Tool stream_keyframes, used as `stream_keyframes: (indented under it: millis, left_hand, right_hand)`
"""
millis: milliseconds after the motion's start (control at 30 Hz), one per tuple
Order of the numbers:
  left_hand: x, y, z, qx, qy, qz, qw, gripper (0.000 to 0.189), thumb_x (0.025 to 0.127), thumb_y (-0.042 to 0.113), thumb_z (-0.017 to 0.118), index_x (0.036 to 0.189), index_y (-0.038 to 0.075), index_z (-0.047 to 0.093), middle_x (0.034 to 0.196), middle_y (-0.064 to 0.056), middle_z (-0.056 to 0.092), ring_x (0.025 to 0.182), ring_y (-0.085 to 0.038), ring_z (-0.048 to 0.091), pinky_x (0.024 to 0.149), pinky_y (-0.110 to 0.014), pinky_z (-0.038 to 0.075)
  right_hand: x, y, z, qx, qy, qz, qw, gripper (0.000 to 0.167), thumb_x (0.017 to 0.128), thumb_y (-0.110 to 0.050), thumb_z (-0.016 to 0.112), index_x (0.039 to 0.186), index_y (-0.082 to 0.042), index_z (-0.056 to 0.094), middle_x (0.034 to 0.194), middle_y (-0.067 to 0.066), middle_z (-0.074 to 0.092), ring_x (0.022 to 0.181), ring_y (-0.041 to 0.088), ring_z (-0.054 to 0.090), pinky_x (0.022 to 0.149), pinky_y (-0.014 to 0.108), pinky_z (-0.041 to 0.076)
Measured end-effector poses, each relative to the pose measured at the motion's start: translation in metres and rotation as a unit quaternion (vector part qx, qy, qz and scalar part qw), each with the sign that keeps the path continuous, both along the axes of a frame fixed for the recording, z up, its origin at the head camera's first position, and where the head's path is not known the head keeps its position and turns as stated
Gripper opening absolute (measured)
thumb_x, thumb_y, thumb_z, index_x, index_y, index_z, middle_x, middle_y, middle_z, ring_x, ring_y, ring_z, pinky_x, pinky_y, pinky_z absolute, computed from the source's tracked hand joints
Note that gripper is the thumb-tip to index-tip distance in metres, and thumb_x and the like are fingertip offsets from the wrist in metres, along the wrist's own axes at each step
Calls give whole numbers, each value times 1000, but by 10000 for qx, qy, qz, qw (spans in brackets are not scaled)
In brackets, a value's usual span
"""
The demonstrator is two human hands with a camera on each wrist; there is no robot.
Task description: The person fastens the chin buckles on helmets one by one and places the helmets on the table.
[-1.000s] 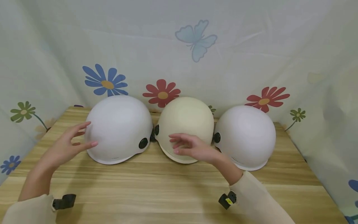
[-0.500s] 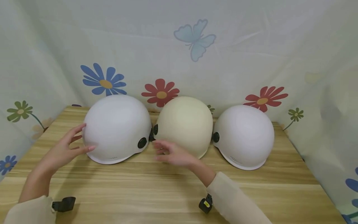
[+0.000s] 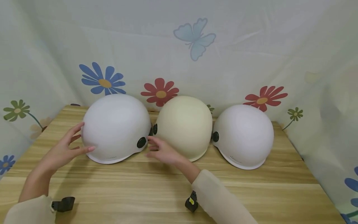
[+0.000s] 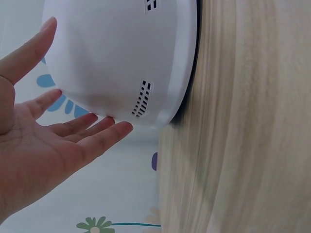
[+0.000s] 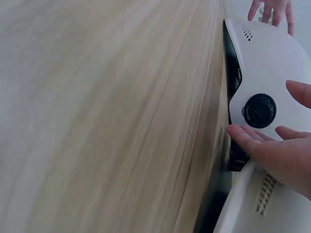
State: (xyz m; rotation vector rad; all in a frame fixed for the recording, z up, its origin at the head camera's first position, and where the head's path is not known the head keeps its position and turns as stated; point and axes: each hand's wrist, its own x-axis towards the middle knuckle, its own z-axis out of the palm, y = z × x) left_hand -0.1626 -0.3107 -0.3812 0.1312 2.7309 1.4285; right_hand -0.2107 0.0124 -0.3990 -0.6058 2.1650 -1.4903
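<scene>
Three in all, set dome-up in a row along the far part of the table: left white helmet, cream helmet, right white helmet. Black discs showing: three, one per helmet. Hands: two, neither gripping anything. Left hand: fingers spread, fingertips touching the left white helmet's left side. Right hand: fingers extended beside that helmet's right disc; contact cannot be determined. This hand hides part of the cream helmet's near rim; a dark part between the two helmets is hard to make out. Sleeves: two, both cut off at the near edge. Surface: wood-grained. Pale cloth hangs behind and at both sides, printed with one butterfly and several flowers.
</scene>
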Motion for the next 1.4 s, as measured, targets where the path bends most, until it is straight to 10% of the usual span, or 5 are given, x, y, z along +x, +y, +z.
stream_keyframes:
  millis: [1400]
  left_hand:
    - [-4,-4,-5,91,76,-88,9999,99,85,24,66,146,22,-13,149,-20,-13,128,-54,4,84,-65,31]
  right_hand:
    - [-12,-13,-12,-760,-649,0,9950,72,86,2,59,145,-7,19,148,12,21,132,28,26,101,35,33]
